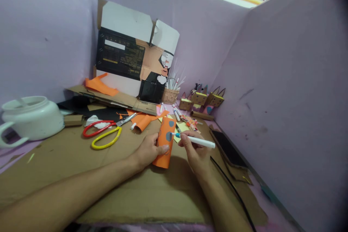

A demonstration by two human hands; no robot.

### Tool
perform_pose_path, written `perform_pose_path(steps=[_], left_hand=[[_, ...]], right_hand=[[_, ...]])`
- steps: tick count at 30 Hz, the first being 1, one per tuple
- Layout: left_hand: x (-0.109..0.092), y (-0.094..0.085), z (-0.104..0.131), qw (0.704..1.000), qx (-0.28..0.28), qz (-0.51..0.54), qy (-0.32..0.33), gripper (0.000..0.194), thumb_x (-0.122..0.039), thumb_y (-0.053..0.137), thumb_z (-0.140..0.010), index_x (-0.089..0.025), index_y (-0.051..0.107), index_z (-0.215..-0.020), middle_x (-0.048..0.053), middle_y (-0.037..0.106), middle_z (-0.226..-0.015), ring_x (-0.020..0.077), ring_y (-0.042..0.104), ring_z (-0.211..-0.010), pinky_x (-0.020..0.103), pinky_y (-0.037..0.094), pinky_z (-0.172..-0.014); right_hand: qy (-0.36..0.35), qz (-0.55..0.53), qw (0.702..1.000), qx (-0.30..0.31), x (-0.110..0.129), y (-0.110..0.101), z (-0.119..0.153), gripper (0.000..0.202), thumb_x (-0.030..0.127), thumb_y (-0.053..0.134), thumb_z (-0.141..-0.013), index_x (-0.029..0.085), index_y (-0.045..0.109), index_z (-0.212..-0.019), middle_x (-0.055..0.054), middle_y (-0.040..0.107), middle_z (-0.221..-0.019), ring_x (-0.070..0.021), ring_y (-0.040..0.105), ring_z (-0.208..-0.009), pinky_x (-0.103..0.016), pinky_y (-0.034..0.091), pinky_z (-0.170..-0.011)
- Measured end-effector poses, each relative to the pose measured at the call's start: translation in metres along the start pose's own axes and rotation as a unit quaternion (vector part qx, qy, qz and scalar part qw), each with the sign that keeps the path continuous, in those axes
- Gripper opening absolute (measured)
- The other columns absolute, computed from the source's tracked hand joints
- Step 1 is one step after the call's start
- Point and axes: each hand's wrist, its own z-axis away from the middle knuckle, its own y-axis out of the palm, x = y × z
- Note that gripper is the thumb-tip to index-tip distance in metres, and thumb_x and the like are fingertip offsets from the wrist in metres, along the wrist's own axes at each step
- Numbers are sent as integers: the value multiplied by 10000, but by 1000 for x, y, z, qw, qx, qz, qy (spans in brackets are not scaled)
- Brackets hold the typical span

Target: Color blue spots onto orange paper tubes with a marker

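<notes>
Your desk (16,152) shows lilac at its left edge, past the brown cardboard sheet (130,195) that covers most of it. Toward the far left corner an opened, printed carton (121,56) stands up behind everything else. At the left edge sits a white pot (35,117) with a handle. The scissors (119,123), one handle loop red and one yellow, lie between the pot and the middle, blades pointing to the far edge. By the right edge lies a black smartphone (230,148). Near the far right corner stand cardboard boxes with pointed ears (199,98), and just left of them a basket (170,96) of white pens.

The orange paper tube (165,130) is over the middle of the desk, tilted, its top toward the far edge. Your left hand (148,150) has its grip clamped around it, thumb across the front. Your right hand (197,150) has its grip closed on a white marker (201,141), whose tip is at the edge of a blue-grey spot on the tube.
</notes>
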Motion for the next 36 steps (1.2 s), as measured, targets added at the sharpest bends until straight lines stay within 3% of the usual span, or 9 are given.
perform_pose_path(steps=[12,22,36], left_hand=[[0,1,1,1000,-24,-10,-14,332,-292,753,-587,-136,627,-851,19,676,-781,198,608,-756,290,480,-676],[0,1,0,1000,0,12,-12,389,-322,748,-569,-132,620,-884,48,671,-838,219,601,-803,306,461,-721],[0,1,0,1000,-11,-5,-5,358,-305,729,-580,-126,615,-869,44,670,-836,217,598,-796,305,456,-712]], right_hand=[[15,2,1000,-18,8,0,0,213,358,633,-828,175,651,-720,8,618,-504,-130,584,-452,-231,479,-443],[14,11,1000,7,4,-1,1,205,338,630,-832,169,653,-717,11,609,-521,-125,577,-462,-229,475,-461],[3,10,1000,5,2,-1,2,212,343,633,-833,171,659,-711,8,605,-526,-124,571,-465,-230,472,-468]])
